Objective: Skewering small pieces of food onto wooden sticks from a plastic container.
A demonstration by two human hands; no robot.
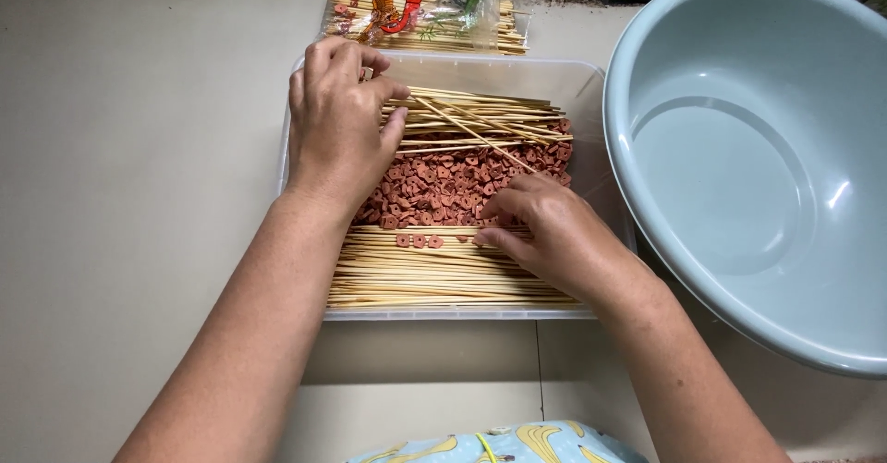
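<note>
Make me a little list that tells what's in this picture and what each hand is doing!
Tray: clear plastic tray on a pale floor
Inside: bamboo skewers along the near side, more skewers along the far side, small reddish-brown round slices heaped between
Left hand: left hand rests over the far skewers, fingers bent
Right hand: right hand touches the near skewers beside the slices
Beside tray: empty pale blue basin on the right
Behind tray: opened bag of skewers
</note>
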